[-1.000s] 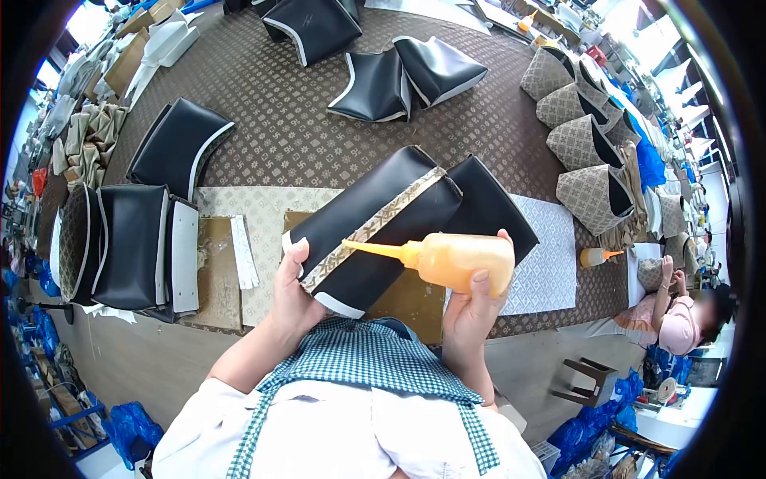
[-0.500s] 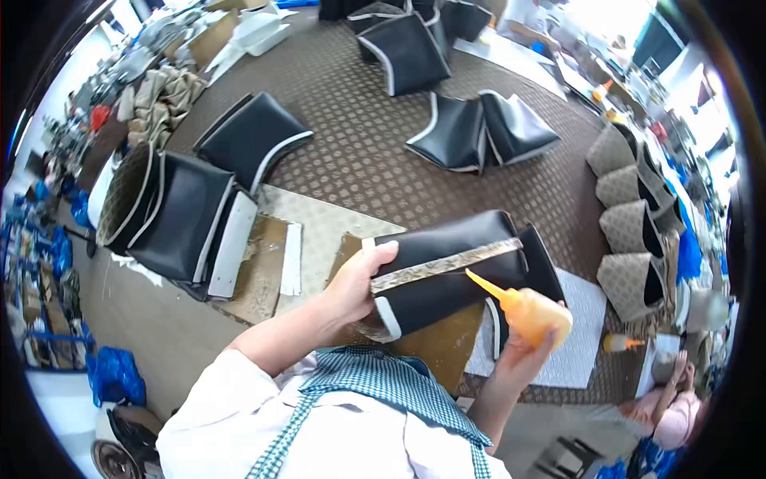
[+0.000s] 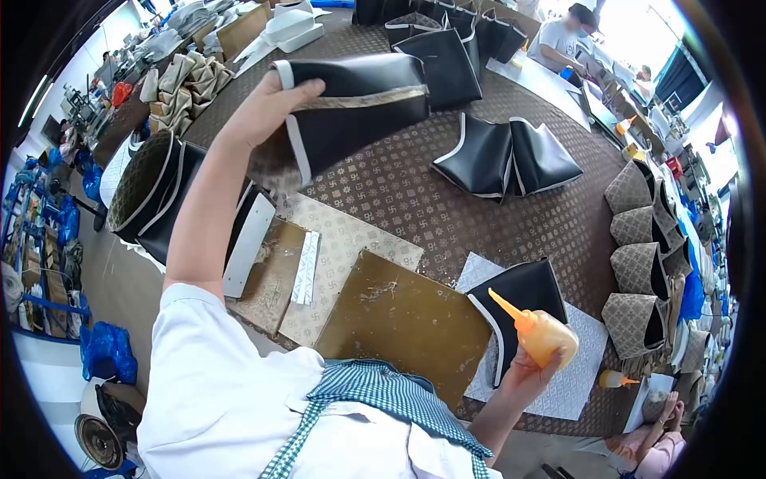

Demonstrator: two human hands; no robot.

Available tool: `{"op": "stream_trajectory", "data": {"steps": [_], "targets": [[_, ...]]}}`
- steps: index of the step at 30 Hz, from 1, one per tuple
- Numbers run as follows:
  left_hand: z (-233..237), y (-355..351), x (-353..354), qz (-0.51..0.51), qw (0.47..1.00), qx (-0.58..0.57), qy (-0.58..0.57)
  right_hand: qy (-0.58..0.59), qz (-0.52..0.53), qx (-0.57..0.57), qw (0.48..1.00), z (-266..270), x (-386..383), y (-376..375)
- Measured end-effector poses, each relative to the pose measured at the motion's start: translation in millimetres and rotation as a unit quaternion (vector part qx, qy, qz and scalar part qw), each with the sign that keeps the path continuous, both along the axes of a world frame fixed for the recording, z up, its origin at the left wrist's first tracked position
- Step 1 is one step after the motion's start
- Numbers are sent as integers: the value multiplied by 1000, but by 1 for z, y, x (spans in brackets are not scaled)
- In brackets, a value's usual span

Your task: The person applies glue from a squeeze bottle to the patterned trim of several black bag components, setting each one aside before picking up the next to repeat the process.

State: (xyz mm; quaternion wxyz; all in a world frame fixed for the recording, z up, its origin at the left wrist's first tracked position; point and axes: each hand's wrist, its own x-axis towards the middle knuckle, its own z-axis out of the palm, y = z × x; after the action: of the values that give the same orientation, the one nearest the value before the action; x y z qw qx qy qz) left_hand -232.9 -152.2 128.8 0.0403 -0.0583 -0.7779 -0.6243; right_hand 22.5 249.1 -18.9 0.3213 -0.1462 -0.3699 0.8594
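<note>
My left hand [image 3: 279,104] is closed on the edge of a black leather bag piece [image 3: 351,128] with white edging and a brownish strip along its middle. It is raised over the far left of the table, slightly blurred. My right hand [image 3: 533,374], at the near right, grips a squeeze bottle of orange-yellow glue [image 3: 546,337] with its long nozzle tilted up and left. Behind the bottle another black leather piece [image 3: 519,291] lies on a white textured sheet [image 3: 578,383]. A brown board [image 3: 399,319] lies directly in front of me.
Two black pieces [image 3: 511,160] stand mid-table. More black pieces [image 3: 439,68] are at the far edge. Patterned beige pieces [image 3: 634,323] line the right, near a second glue bottle [image 3: 614,379]. A white-edged stack [image 3: 249,239] sits left. Other people [image 3: 558,44] are at the far and near right.
My left hand has lifted the black bag piece off the area before me and carried it away to the far left. The glue bottle stays in my right hand, slightly lower.
</note>
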Motion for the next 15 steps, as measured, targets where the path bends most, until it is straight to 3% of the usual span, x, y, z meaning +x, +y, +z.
{"op": "stream_trajectory", "data": {"steps": [1,3,4,6,7,9,10,11,15], "targets": [[-11,-16,-11,35,999,32,-22,2,2,-3,1000,-1,-2,-1],[-42,-36,-21,85,996,-16,18,-2,4,-2,1000,2,-7,-7],[-74,-50,-32,56,997,-23,55,-6,6,-3,1000,1,-8,-7],[-122,-54,-35,44,999,24,20,-15,13,0,1000,0,-10,-7],[-128,-47,-31,73,997,-17,1,-17,19,-1,1000,0,-12,-7],[-132,-33,-32,43,999,7,14,-25,21,-2,999,3,-13,-7],[-136,-35,-41,45,997,-58,11,-18,25,-1,1000,2,-13,-5],[-134,-36,-48,21,999,-39,-3,-11,29,-1,1000,2,-14,-1],[-73,-4,-41,0,992,77,-102,-16,4,-12,1000,3,-21,3]]}}
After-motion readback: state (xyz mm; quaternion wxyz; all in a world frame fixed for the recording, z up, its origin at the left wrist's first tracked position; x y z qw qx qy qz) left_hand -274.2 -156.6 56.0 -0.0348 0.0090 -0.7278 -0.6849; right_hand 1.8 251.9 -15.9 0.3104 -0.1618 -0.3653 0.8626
